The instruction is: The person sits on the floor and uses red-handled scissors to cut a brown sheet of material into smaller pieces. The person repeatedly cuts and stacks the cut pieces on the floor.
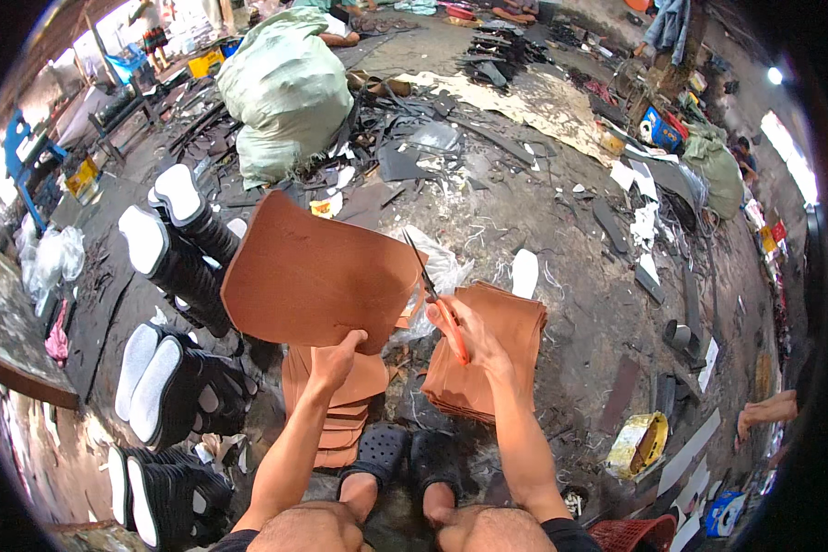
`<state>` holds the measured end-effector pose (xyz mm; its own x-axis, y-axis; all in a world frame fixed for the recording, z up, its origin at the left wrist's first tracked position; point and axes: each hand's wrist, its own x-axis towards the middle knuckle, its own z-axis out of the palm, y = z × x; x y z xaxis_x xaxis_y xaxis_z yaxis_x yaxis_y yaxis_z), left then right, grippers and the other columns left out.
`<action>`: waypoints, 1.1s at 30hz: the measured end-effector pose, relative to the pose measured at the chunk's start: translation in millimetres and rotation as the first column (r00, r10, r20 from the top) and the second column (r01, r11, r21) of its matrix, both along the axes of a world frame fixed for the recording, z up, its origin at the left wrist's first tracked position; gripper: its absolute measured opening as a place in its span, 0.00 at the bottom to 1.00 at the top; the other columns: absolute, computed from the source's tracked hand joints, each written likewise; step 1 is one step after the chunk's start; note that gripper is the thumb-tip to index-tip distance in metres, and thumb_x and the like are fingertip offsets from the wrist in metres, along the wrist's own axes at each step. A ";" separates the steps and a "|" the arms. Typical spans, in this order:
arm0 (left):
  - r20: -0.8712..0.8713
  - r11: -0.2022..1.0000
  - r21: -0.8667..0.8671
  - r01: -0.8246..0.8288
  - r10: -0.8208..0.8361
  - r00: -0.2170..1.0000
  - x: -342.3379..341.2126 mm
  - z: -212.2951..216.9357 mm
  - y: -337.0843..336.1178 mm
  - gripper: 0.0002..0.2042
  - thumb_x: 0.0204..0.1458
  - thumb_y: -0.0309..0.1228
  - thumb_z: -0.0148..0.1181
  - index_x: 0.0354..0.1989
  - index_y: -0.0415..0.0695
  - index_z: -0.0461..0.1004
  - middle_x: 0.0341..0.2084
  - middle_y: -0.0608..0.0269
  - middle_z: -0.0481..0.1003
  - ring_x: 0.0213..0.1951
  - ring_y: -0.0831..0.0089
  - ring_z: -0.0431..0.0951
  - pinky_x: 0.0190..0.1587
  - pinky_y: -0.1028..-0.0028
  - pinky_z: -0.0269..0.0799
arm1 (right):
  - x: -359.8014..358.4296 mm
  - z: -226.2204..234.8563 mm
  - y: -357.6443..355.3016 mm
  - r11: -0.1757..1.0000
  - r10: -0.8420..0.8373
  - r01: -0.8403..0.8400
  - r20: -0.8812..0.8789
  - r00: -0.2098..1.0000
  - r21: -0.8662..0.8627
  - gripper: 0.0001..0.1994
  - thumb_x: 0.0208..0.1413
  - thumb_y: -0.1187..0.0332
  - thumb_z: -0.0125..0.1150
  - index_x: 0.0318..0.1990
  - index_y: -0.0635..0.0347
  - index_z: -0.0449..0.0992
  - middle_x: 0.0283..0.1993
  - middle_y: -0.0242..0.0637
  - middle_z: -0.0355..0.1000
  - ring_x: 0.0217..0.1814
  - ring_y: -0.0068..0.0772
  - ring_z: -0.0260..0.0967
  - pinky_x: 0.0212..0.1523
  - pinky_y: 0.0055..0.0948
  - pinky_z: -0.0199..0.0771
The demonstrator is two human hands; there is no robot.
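The left hand (338, 362) pinches a brown sheet (317, 271) beyond it; the right hand (474, 336) grips scissors (452, 328); apparent trimming needs steady alignment.

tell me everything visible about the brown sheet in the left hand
The brown sheet is broad, thin and matte, perhaps rubber or leather, with a rounded lower-left corner and faint surface marks. The left hand pinches its near edge, thumb on top, holding it raised over a pile of brown pieces. Its right edge lies beside the scissors in the right hand; whether the blades touch it is unclear.
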<state>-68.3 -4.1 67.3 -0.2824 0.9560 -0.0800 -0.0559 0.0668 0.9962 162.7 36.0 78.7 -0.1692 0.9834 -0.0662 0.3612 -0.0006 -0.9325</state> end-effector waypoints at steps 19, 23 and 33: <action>-0.302 0.915 0.001 0.404 -0.385 0.872 88.5 -42.1 16.0 0.46 0.41 0.43 0.76 0.66 0.34 0.57 0.62 0.44 0.63 0.64 0.55 0.63 0.65 0.64 0.58 | 85.0 20.2 -38.1 0.932 -0.344 0.360 -0.442 0.829 -0.049 0.24 0.67 0.49 0.48 0.43 0.66 0.73 0.15 0.32 0.64 0.14 0.23 0.63 0.17 0.22 0.63; -0.594 0.942 -0.046 0.334 -0.294 0.749 157.8 -148.4 28.0 0.44 0.44 0.42 0.73 0.67 0.37 0.55 0.61 0.43 0.63 0.62 0.57 0.64 0.65 0.62 0.58 | 87.9 35.1 -47.8 0.889 -0.420 0.458 -0.442 0.793 -0.023 0.25 0.67 0.49 0.47 0.42 0.68 0.73 0.14 0.34 0.64 0.13 0.26 0.62 0.16 0.24 0.63; 0.456 0.935 -0.154 0.318 -0.218 0.863 -21.2 -62.6 -22.2 0.34 0.50 0.16 0.60 0.67 0.45 0.57 0.56 0.61 0.68 0.54 0.72 0.72 0.55 0.72 0.70 | 81.8 -56.9 -83.5 0.928 -0.238 0.171 -0.172 0.956 -0.332 0.25 0.62 0.43 0.53 0.43 0.61 0.75 0.21 0.31 0.69 0.21 0.23 0.68 0.24 0.25 0.70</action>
<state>-89.5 -26.3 4.7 0.0918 0.9338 -0.3460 -0.4181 0.3514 0.8377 244.5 -47.5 21.8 -0.0091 0.9334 -0.3586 0.1227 -0.3549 -0.9268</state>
